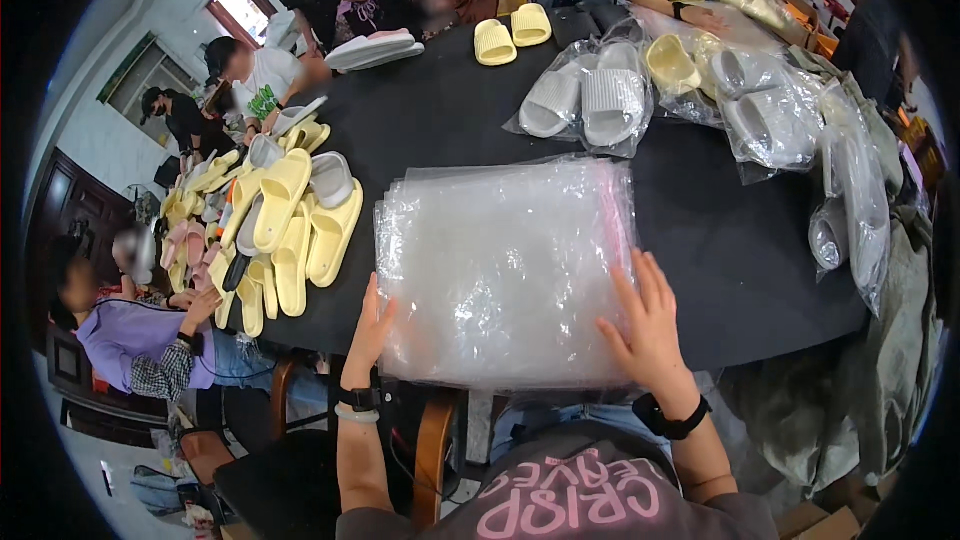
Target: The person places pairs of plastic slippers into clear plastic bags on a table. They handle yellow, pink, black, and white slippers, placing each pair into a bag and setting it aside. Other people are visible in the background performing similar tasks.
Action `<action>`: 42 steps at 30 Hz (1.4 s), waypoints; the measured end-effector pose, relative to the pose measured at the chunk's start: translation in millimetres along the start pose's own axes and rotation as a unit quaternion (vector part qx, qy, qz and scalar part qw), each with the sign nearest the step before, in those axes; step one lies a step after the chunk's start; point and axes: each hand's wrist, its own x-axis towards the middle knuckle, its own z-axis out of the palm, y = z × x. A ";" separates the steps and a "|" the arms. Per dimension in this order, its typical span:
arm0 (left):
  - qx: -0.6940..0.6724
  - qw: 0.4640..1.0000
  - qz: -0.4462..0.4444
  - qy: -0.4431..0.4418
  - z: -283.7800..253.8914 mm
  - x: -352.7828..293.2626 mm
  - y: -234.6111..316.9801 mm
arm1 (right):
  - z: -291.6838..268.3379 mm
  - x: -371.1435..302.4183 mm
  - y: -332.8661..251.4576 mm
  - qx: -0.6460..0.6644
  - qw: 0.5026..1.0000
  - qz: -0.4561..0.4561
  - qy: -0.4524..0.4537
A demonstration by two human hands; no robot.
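Note:
In front of me a stack of clear plastic bags (500,270) lies flat at the near edge of the black table, with a pink strip along its right side. My left hand (371,328) is upright against the stack's left edge, fingers stretched out and holding nothing. On the right edge rests my right hand (645,325), its fingers spread over the plastic. Just beyond the stack sits a pair of grey slippers (585,100) in a clear bag. A heap of loose yellow slippers (285,200), with some grey and pink ones, is to the left.
Two yellow slippers (512,35) stand at the table's far side. More bagged slippers (770,120) line the right edge, above a grey-green cloth (880,340). Several people sit or stand around the black table (430,110). A wooden chair arm (437,450) is beside my left forearm.

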 end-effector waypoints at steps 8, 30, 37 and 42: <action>0.152 0.988 0.018 0.029 16.3 0.5 -4.8 | 55.6 -10.6 23.1 -0.026 0.996 0.071 -0.049; 0.366 0.916 0.163 0.001 168.7 -32.3 87.5 | -105.2 2.4 133.8 -0.075 0.968 0.034 0.239; 0.353 0.922 0.158 0.000 167.4 -33.2 94.5 | -263.8 -51.7 273.9 -0.431 0.857 0.259 0.115; 0.336 0.931 0.144 -0.015 171.0 -33.3 100.9 | -291.8 -67.1 279.8 -0.413 0.875 0.241 -0.079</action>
